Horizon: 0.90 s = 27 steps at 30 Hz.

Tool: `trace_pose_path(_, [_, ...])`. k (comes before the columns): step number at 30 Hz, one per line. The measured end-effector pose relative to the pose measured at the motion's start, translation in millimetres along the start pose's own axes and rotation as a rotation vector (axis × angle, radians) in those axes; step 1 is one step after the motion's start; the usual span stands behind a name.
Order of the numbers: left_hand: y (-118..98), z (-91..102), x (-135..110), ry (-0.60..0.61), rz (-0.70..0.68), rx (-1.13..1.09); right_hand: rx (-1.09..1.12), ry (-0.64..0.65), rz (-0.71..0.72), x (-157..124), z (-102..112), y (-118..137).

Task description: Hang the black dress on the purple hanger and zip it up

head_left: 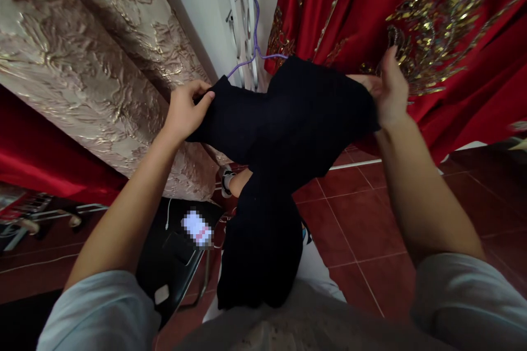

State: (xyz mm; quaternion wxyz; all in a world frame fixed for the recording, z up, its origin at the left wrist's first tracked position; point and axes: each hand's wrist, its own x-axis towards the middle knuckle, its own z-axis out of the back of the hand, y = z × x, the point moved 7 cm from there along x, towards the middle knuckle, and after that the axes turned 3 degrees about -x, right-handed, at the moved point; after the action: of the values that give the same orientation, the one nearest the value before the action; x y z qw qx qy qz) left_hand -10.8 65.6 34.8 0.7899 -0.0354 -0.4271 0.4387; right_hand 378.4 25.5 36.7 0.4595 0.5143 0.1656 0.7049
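Observation:
A black garment (304,115) is spread between my two hands, its lower part hanging down in front of my lap. The fabric is too dark to show what kind of garment it is. A purple wire hanger (256,49) shows above its top edge, the hook up by white metal rods. My left hand (185,107) pinches the garment's left edge between thumb and fingers. At the right edge, my right hand (391,93) holds the cloth with its thumb raised; the fingers are partly hidden by the fabric.
Red satin cloth with gold sequins (436,38) hangs at right, and beige textured cloth (94,66) at left. A black bench (164,285) stands at lower left with a lit phone (197,227), a dark phone-like slab (179,248) and a small white case (162,294). Red tiles (349,230) cover the floor.

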Motion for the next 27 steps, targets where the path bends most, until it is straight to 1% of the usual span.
trace_pose_path(2, [-8.1, -1.0, 1.8, -0.039, -0.032, 0.014, 0.213, 0.105, -0.122, -4.0, -7.8, 3.7])
trace_pose_path(3, [-15.5, -1.3, 2.6, -0.066, -0.059, 0.021, 0.300, 0.112, -0.149, -6.6, -10.2, 9.7])
trace_pose_path(5, [-34.9, -1.7, 1.9, -0.110, -0.122, 0.033, 0.375, 0.027, -0.114, -11.9, -10.9, 25.8])
trace_pose_path(7, [-55.5, -2.2, -2.1, -0.125, -0.166, 0.032, 0.413, -0.077, -0.074, -19.4, -13.5, 37.3])
trace_pose_path(9, [-72.6, -3.7, -7.5, -0.102, -0.174, 0.010, 0.420, -0.162, -0.067, -28.4, -17.8, 41.5])
trace_pose_path(11, [-85.2, -5.5, -12.2, -0.061, -0.152, -0.048, 0.373, -0.223, -0.040, -38.1, -20.3, 45.8])
trace_pose_path(13, [-94.2, -7.4, -14.9, -0.018, -0.104, -0.151, 0.272, -0.256, 0.014, -49.1, -20.8, 55.1])
trace_pose_path(14, [-97.4, -8.8, -15.8, 0.007, -0.067, -0.218, 0.208, -0.250, 0.051, -55.4, -21.9, 62.2])
trace_pose_path(15, [-99.8, -10.7, -16.8, 0.035, -0.019, -0.295, 0.136, -0.208, 0.103, -61.9, -25.7, 71.2])
trace_pose_path(16, [-101.6, -13.0, -18.6, 0.063, 0.038, -0.381, 0.061, -0.117, 0.173, -68.9, -33.5, 81.7])
trace_pose_path(17, [-103.0, -15.6, -21.6, 0.090, 0.102, -0.465, -0.009, 0.020, 0.257, -77.1, -45.5, 92.3])
trace_pose_path(19, [-106.9, -20.4, -31.8, 0.133, 0.209, -0.582, -0.092, 0.367, 0.455, -99.2, -74.9, 109.1])
trace_pose_path(20, [-110.2, -22.9, -39.0, 0.167, 0.242, -0.607, -0.098, 0.510, 0.547, -110.5, -86.1, 113.6])
trace_pose_path(21, [-115.3, -26.7, -47.5, 0.235, 0.257, -0.614, -0.081, 0.599, 0.619, -118.4, -92.6, 115.3])
trace_pose_path(22, [-122.1, -31.8, -57.6, 0.339, 0.256, -0.615, -0.052, 0.627, 0.661, -121.0, -94.4, 114.2])
trace_pose_path(23, [-130.0, -37.1, -69.2, 0.467, 0.246, -0.613, -0.028, 0.598, 0.665, -117.8, -92.5, 109.7])
trace_pose_path(24, [-138.0, -41.2, -81.4, 0.599, 0.232, -0.614, -0.019, 0.519, 0.624, -109.2, -87.6, 101.4])
trace_pose_path(25, [-145.3, -43.2, -92.9, 0.715, 0.216, -0.612, -0.022, 0.410, 0.550, -97.5, -80.3, 89.6])
trace_pose_path(26, [-150.8, -42.4, -102.1, 0.799, 0.196, -0.600, -0.029, 0.302, 0.461, -85.6, -72.3, 75.2])
trace_pose_path(27, [-153.6, -39.2, -108.0, 0.845, 0.179, -0.580, -0.033, 0.223, 0.372, -75.2, -65.9, 59.6])
